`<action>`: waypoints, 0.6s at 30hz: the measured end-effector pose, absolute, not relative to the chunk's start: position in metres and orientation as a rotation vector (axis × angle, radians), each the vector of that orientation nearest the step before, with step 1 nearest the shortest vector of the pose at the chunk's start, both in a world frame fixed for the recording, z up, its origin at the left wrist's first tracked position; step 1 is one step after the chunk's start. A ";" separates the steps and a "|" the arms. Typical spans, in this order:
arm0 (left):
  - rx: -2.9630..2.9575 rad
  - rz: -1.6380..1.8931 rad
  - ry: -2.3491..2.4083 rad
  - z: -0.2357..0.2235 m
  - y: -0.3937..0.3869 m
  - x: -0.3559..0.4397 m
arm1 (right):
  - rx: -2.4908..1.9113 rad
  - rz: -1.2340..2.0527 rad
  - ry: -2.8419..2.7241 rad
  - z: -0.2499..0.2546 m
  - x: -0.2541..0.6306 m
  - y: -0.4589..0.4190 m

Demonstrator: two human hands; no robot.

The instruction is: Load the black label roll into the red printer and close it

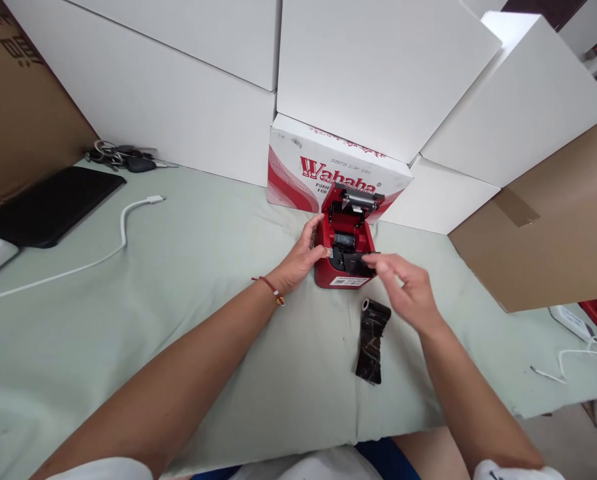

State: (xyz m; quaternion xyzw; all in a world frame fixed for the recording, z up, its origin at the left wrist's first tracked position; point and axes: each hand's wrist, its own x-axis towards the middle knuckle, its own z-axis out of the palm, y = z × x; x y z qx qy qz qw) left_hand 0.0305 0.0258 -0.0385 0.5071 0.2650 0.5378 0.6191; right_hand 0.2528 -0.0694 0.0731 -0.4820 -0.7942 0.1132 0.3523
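A small red printer stands on the cloth with its lid raised, showing black rollers inside. My left hand grips the printer's left side, fingers behind and thumb over its near left rim. At the near right rim, the fingertips of my right hand pinch the edge of a thin black piece lying across the printer's front; I cannot tell whether it is ribbon or a flap. A roll of black ribbon, partly unrolled, lies on the cloth in front of the printer, below my right hand.
Behind the printer sits a Wahaha carton against stacked white boxes. A brown carton stands right, near a white cable. On the left are a black flat pad, a white charging cable and a bundle of keys.
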 end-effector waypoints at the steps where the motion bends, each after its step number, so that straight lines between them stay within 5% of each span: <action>1: 1.158 1.237 0.607 -0.039 0.027 0.031 | -1.342 0.335 -2.029 0.084 0.252 -0.059; 8: 1.130 1.202 0.590 -0.036 0.028 0.029 | -2.011 0.054 -2.698 0.119 0.205 0.031; 18: 1.141 1.198 0.613 -0.036 0.028 0.030 | -2.201 0.036 -2.774 0.096 0.184 0.064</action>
